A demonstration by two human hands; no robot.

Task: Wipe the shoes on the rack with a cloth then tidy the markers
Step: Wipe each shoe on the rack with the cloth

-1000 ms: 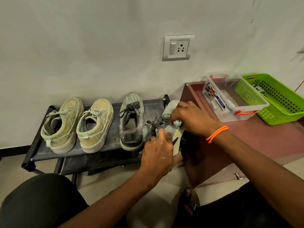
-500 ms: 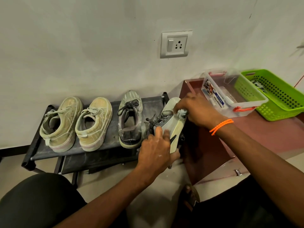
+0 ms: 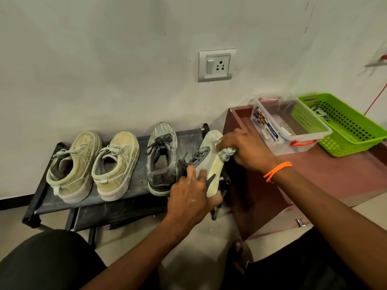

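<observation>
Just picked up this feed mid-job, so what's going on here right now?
A person is cleaning shoes at a low black rack. The left hand holds the rightmost shoe tipped on its side at the rack's right end, while the right hand rubs a bunched grey cloth against its pale sole. Three other shoes sit upright on the rack. A clear box and a green basket wait on the brown table beside it.
</observation>
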